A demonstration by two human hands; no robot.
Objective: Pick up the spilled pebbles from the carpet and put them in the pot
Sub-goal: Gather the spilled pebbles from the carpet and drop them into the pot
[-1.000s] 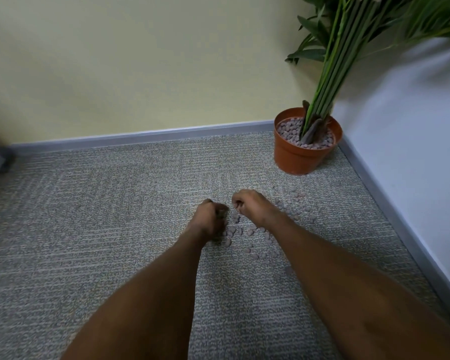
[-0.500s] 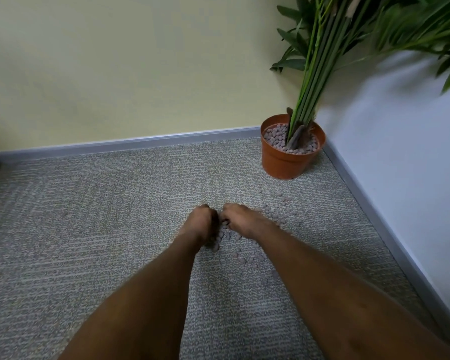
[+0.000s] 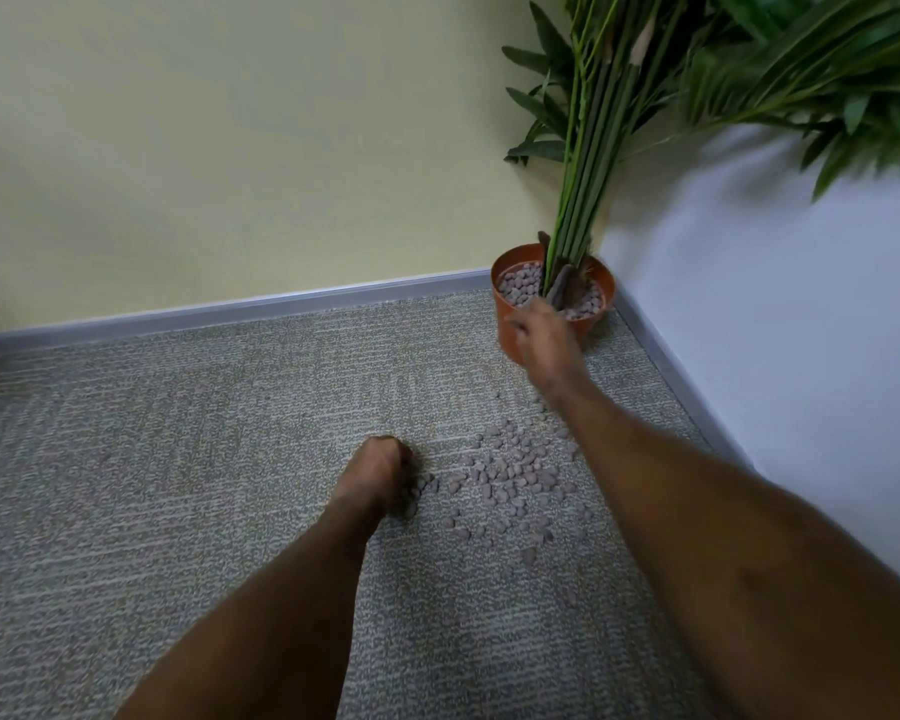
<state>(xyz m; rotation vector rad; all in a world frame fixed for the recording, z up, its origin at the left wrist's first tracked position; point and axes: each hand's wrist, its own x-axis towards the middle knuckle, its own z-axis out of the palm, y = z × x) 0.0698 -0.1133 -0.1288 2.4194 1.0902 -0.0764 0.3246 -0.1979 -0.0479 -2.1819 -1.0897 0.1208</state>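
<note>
Dozens of small round grey-pink pebbles (image 3: 510,480) lie on the grey woven carpet (image 3: 178,459), just right of your left hand (image 3: 378,478), which is curled knuckles-up over a few at the patch's edge. Your right hand (image 3: 541,335) is up at the near rim of the orange plastic pot (image 3: 606,298), way too blurry to tell if it's clenched or loose.

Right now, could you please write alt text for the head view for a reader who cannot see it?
A person's right hand is at the near rim of an orange pot with a plant in a room corner. The left hand rests curled on grey carpet at the edge of spilled pebbles.
</note>
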